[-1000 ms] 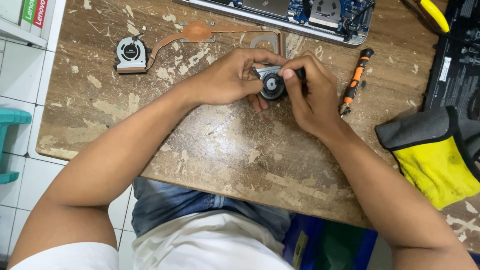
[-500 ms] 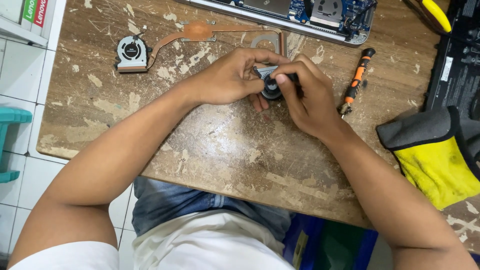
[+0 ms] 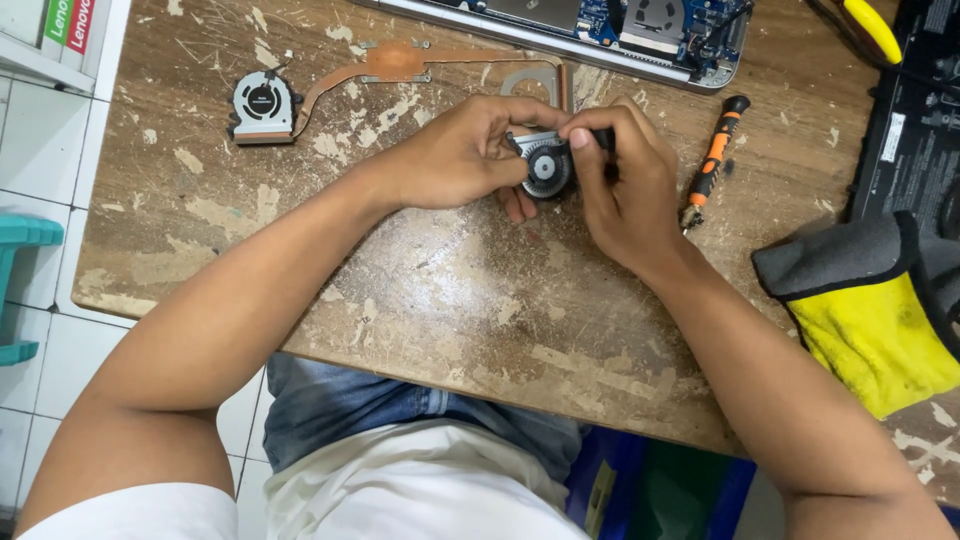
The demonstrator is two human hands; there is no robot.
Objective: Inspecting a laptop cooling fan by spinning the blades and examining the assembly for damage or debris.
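Note:
Both my hands meet over the middle of a worn wooden table (image 3: pixel 430 300). My left hand (image 3: pixel 465 150) grips a small round laptop cooling fan (image 3: pixel 545 168) by its left side. My right hand (image 3: pixel 625 185) pinches the fan's top edge between thumb and forefinger, and its fingers cover the fan's right side. Only the grey bladed wheel and part of the metal housing show between the fingers.
A second fan with a copper heat pipe (image 3: pixel 265 105) lies at the back left. An opened laptop (image 3: pixel 600 25) lies along the far edge. An orange-and-black screwdriver (image 3: pixel 712 160) rests right of my hands; a grey-and-yellow cloth (image 3: pixel 870 310) and a black panel (image 3: pixel 915 140) lie further right.
My right hand's fingers have shifted along the fan's top edge and closed further over its right side. The left hand keeps its hold.

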